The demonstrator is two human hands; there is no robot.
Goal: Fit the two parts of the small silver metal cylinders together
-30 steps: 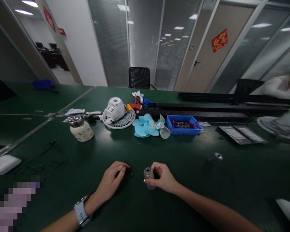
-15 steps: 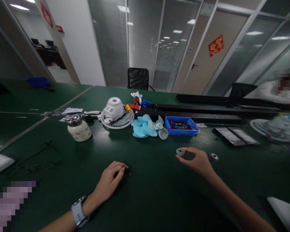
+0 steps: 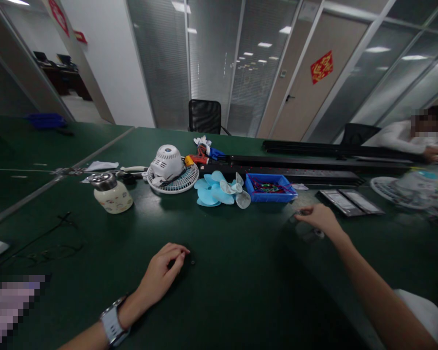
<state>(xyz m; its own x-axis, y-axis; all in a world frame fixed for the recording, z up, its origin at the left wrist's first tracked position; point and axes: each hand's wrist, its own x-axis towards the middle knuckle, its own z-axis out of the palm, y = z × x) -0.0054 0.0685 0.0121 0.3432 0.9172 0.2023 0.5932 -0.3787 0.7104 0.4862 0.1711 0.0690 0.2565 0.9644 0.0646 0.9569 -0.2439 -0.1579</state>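
Observation:
My right hand (image 3: 323, 219) is over the right side of the table, thumb and fingers closed on a small round metal part (image 3: 302, 212), blurred by motion. A second small metal cylinder (image 3: 318, 234) stands just below that hand, partly blurred. My left hand (image 3: 162, 270), with a watch (image 3: 113, 323) on its wrist, rests on the green tabletop (image 3: 219, 291). Its thumb and index fingertip come together; whether anything is between them is hidden. Beside those fingertips lies a tiny ring-like piece (image 3: 192, 262).
Ahead are a white fan housing (image 3: 168, 163), light-blue fan blades (image 3: 215, 189), a blue bin of wires (image 3: 272, 197) and a patterned jar (image 3: 114, 198). Long black bars (image 3: 295, 165) lie behind. Flat panels (image 3: 350, 201) sit at right. Another person (image 3: 397, 136) works at far right.
My right hand has moved right and away from me, carrying the round metal part close to the second cylinder. My left hand keeps its place on the table. The view has shifted slightly.

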